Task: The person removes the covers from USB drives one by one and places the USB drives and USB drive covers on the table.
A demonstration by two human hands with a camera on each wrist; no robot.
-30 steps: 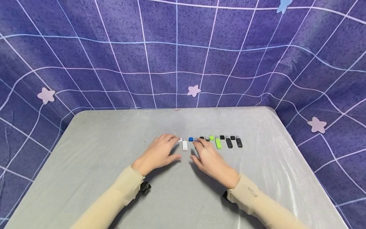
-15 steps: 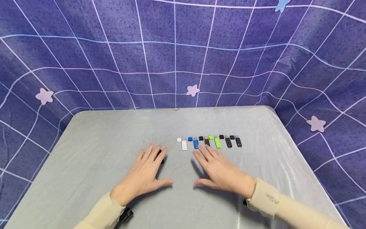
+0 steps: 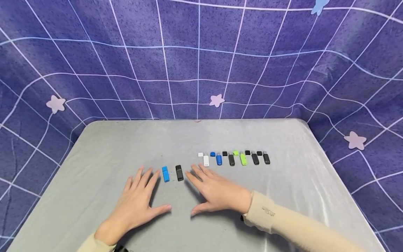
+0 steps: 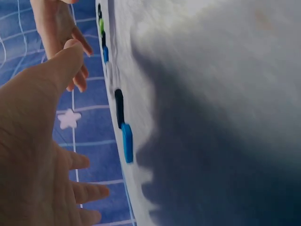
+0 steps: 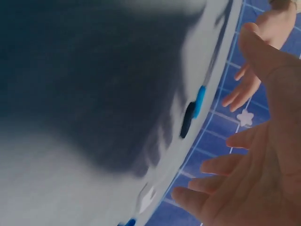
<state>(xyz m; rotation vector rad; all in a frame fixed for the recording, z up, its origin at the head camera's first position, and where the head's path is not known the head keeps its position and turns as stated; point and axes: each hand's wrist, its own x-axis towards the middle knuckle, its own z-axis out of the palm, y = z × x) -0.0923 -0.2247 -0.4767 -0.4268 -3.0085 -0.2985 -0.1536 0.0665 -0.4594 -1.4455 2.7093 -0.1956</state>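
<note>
In the head view a light-blue USB stick (image 3: pixel 165 174) with its cap on and a black capped USB stick (image 3: pixel 179 173) lie side by side between the hands. My left hand (image 3: pixel 135 201), fingers spread and straight, hovers left of the blue stick and holds nothing. To the right of the black stick is my right hand (image 3: pixel 217 190), also spread and holding nothing. Both wrist views show the hands raised over the cloth, with their shadows below. The light-blue stick (image 4: pixel 127 142) appears in the left wrist view, and the black stick (image 5: pixel 187 120) in the right wrist view.
Behind the right hand runs a row of uncapped USB sticks: white (image 3: pixel 206 160), dark blue (image 3: pixel 219 159), green (image 3: pixel 243 159) and several black ones (image 3: pixel 255 158). Small loose caps (image 3: pixel 213 154) lie beside them. A grey cloth covers the table (image 3: pixel 126 147); a purple curtain (image 3: pixel 176 63) hangs behind.
Both hands have drawn back from the row toward the front, and the left has moved left. The light-blue and black capped sticks, hidden earlier behind the left hand, now show fully.
</note>
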